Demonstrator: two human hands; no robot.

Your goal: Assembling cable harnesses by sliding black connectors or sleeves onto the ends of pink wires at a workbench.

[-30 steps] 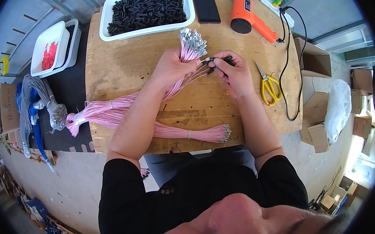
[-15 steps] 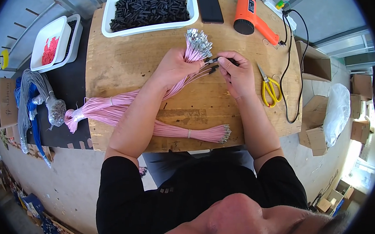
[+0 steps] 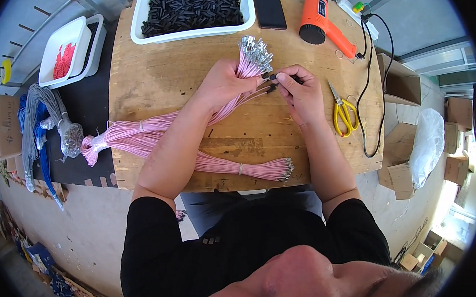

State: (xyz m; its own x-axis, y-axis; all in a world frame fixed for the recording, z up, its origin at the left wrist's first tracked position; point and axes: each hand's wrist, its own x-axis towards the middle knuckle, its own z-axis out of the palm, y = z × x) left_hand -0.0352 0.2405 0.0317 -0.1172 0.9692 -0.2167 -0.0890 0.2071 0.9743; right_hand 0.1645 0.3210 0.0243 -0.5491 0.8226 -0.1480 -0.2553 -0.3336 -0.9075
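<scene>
My left hand (image 3: pixel 227 86) is closed around the upper part of a pink wire bundle (image 3: pixel 248 69), whose silver metal terminals (image 3: pixel 255 52) fan out above the fist. A few wires split off below it and end in black sleeves (image 3: pixel 271 89). Close by on the right, my right hand (image 3: pixel 302 93) pinches a small black sleeve (image 3: pixel 273 77) between thumb and forefinger, right beside my left fingertips. More black pieces (image 3: pixel 298 79) show inside the curled right fingers. Whether a wire end sits inside the pinched sleeve is too small to tell.
Black sleeves fill a white tub (image 3: pixel 136 24) at the back, beside a phone (image 3: pixel 269 8). An orange heat gun (image 3: pixel 317 17) and yellow-handled scissors (image 3: pixel 345 116) lie right. A second pink bundle (image 3: pixel 245 170) lies near the front edge. Grey wires (image 3: pixel 39 112) and red pieces (image 3: pixel 64 61) are left.
Both hands stay almost in place. The black sleeve between them has shifted slightly at the right fingertips, and the silver tip that showed beside it is less visible.
</scene>
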